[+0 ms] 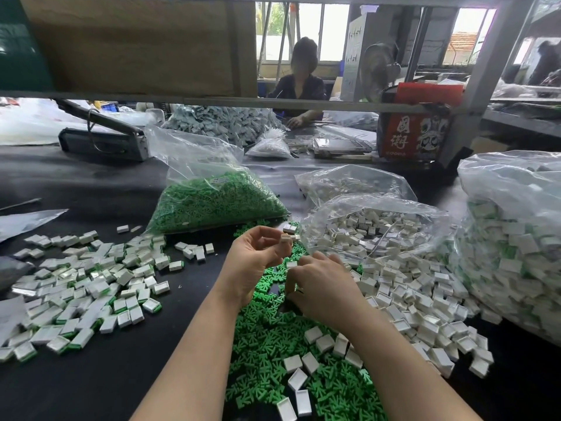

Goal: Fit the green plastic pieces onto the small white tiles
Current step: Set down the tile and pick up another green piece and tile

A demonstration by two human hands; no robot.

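Black cloth covers the long table [100,183], and almost everything on it is plastic. Over on the right a big clear sack [513,238] bulges with white tiles that show green edges. Beside it a second bag [373,229] lies open, spilling plain white tiles [403,296] down towards the person's right arm. Further back, a bag of green pieces [212,202] sits in the middle with its mouth folded over. To the left, well apart from the hands, a wide scatter of finished tiles [85,284] shows green trim along the sides. Right under the forearms lies a loose heap of green pieces [273,338], with a few white tiles resting on top.

Across the table another worker [300,86] sits behind a grey pile of parts, next to a red box [416,132].

Her left hand [252,262] is raised above the green heap, thumb and fingertips pinching one small white tile [286,238]. Her right hand [324,287] is low, just beside it, fingers curled down into the green pieces; whether they are closed on anything I cannot tell from here.
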